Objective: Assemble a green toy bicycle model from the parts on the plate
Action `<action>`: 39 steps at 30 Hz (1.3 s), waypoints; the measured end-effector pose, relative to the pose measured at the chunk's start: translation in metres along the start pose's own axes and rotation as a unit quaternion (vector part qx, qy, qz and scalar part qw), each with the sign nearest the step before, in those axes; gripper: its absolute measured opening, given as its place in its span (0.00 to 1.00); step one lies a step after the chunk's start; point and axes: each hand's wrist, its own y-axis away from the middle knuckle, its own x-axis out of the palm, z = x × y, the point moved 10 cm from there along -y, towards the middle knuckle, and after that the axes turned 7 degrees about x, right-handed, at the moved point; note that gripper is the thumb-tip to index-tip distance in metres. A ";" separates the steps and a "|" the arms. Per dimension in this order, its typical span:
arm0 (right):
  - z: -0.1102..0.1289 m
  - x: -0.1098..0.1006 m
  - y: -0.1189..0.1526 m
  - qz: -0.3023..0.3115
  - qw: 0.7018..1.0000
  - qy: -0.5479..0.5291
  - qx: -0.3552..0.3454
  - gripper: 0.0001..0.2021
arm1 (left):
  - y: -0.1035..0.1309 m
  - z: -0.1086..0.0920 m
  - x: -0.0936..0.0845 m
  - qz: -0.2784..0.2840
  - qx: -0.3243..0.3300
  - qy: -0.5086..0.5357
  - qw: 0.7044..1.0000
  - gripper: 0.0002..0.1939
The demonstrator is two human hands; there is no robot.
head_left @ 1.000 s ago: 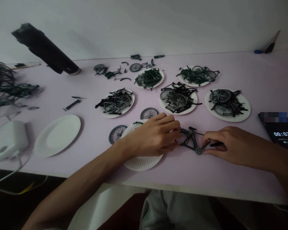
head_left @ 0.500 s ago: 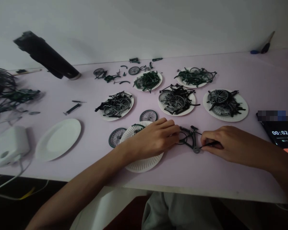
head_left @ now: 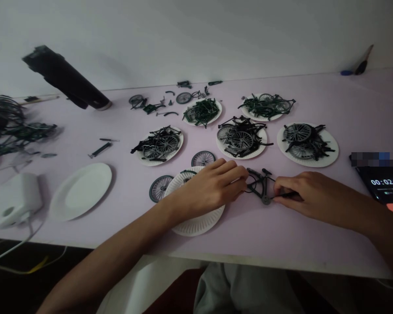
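Note:
A small dark bicycle frame (head_left: 262,185) is held above the table between my hands. My left hand (head_left: 224,183) reaches over a white paper plate (head_left: 196,222), its fingers closed on the front end of the frame. My right hand (head_left: 291,194) is closed at the frame's other side, pinching a thin dark piece whose tip is near the round crank part; what exactly it is stays partly hidden. One spoked wheel (head_left: 161,188) leans at the plate's left edge, and another wheel (head_left: 203,158) lies behind the plate.
Paper plates heaped with dark bicycle parts, such as one plate (head_left: 334,146), stand behind my hands. An unused-looking plate (head_left: 85,192), a white adapter (head_left: 16,198) and a black cylinder (head_left: 72,80) are at left. A phone (head_left: 376,183) lies right; loose parts lie behind.
The view has shifted slightly. The bicycle frame has tilted a little between my hands, its crank end moving slightly left. Both hands keep their hold.

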 end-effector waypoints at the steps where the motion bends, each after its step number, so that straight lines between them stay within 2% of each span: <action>1: 0.000 0.001 0.000 0.000 1.000 -0.003 -0.001 0.05 | 0.000 -0.001 0.000 -0.001 0.002 0.001 1.000 0.04; 12: -0.004 0.003 0.000 0.004 1.000 -0.005 0.000 0.05 | 0.000 0.001 -0.004 0.005 -0.010 -0.017 1.000 0.06; 16: -0.004 0.003 0.001 0.002 1.000 -0.005 -0.003 0.06 | 0.000 0.002 0.001 0.020 -0.021 -0.016 0.999 0.08; 26: -0.006 0.003 0.002 -0.004 1.000 0.013 0.000 0.03 | 0.004 0.020 0.020 0.046 -0.125 0.042 0.990 0.12; 33: -0.002 0.000 0.001 -0.010 1.000 0.010 0.000 0.04 | 0.005 0.021 0.022 0.034 -0.127 0.077 0.988 0.07; 37: 0.000 -0.001 0.002 -0.005 1.000 0.011 0.002 0.04 | 0.004 0.022 0.017 0.011 -0.126 0.095 0.987 0.05; 39: 0.000 -0.001 0.002 -0.006 1.000 0.007 0.001 0.04 | 0.006 0.026 0.012 -0.008 -0.148 0.112 0.983 0.05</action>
